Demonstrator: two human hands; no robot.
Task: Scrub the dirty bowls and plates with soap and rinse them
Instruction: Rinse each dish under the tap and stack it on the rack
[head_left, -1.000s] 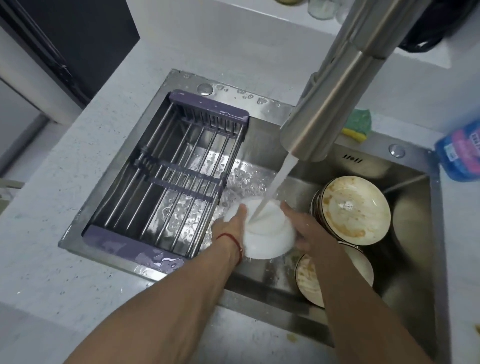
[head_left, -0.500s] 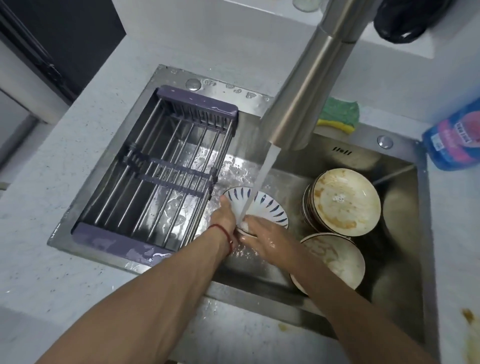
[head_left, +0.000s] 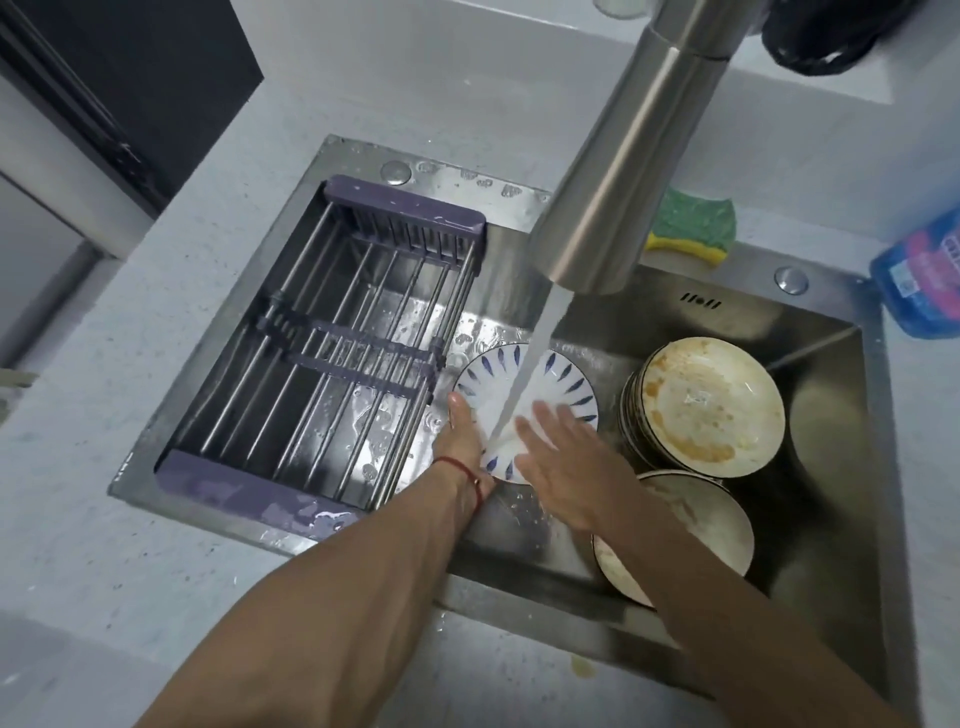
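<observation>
Under the tap's stream (head_left: 524, 374), the left hand (head_left: 462, 441) grips a blue-patterned bowl's (head_left: 566, 379) rim mid-sink while the right hand (head_left: 566, 462) lies flat-fingered inside; dirty plates (head_left: 711, 400) crowd the sink's (head_left: 831, 467) right side, rack (head_left: 332, 358) left.

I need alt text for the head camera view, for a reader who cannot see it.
Under the steel tap's running water, a left hand holds a white bowl with blue leaf marks while the open right hand rubs inside it. Stained round plates wait in the steel sink.
</observation>
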